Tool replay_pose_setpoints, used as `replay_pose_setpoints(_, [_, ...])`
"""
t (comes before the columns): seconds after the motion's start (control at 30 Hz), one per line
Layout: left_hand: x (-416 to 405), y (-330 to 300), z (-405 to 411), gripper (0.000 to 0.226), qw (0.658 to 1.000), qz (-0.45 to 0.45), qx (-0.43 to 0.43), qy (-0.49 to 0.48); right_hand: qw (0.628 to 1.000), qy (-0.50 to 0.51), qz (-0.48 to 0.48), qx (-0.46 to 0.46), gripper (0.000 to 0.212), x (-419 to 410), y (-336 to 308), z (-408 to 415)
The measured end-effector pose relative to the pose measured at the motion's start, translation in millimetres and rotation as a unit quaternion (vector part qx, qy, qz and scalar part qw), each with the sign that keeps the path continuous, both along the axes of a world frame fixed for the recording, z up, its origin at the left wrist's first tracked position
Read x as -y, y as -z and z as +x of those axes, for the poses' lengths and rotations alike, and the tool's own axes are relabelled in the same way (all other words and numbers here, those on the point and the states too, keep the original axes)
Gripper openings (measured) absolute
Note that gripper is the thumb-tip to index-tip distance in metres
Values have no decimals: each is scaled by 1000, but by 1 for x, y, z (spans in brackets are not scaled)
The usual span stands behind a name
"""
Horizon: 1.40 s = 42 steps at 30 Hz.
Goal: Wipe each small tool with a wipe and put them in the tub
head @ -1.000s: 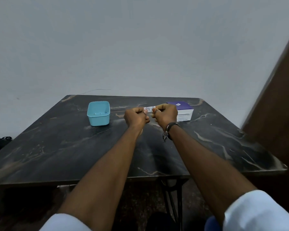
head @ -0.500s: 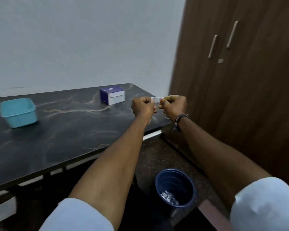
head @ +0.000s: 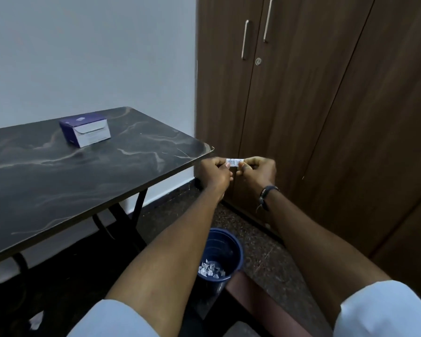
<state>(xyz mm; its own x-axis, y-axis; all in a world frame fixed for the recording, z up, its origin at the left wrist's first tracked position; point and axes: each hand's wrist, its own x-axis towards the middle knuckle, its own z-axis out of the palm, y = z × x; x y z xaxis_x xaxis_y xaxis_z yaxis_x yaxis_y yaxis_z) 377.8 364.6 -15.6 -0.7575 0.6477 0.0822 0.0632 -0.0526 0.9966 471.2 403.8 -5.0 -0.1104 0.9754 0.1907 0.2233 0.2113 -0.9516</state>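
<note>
Hands raised in front of the chest, past the right-hand corner of the table [head: 136, 171]. Left hand [head: 214, 175] and right hand [head: 259, 172] are both curled closed, each pinching one end of a small white wipe sachet [head: 233, 162] between thumb and fingers. Sachet is held level, stretched between the two hands, with small print on it, too fine to read. It hangs in the air, clear of the tabletop edge and in front of the wooden wardrobe [head: 326, 117].

Right wrist carries a dark wristband [head: 265, 195]. White sleeves [head: 384, 310] show at the bottom of the view on both arms.

Table: dark marble-patterned top on black metal legs. A purple and white box [head: 85, 132] sits on it near the far edge, well apart from the hands. Neither small tools nor tub in view.

Floor: a dark blue waste bin [head: 233, 246] stands below the forearms, beside the table legs, holding a heap of small white scraps [head: 210, 269]. One white scrap [head: 35, 321] lies on the floor at lower left.

Wardrobe doors closed, two metal handles [head: 245, 40] and a keyhole between them.
</note>
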Motion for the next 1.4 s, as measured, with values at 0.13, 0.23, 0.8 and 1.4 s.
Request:
replay_pose_setpoints(0.13, [-15,65,-7,9,998,-55,12,-1,997,-22,-67,14,8,-18,62,-6])
replay_pose_setpoints(0.23, [-25,115,-16,8,994,-101,38,-13,994,-34,-100,37,11,-32,116,-15])
replay_pose_setpoints(0.8, [-56,324,-46,10,940,-317,129,-17,952,-56,-283,100,29,-64,337,-42])
replay_pose_setpoints(1.4, [-50,367,-48,33,903,-413,118,0,904,-34,-345,251,23,-63,394,-46])
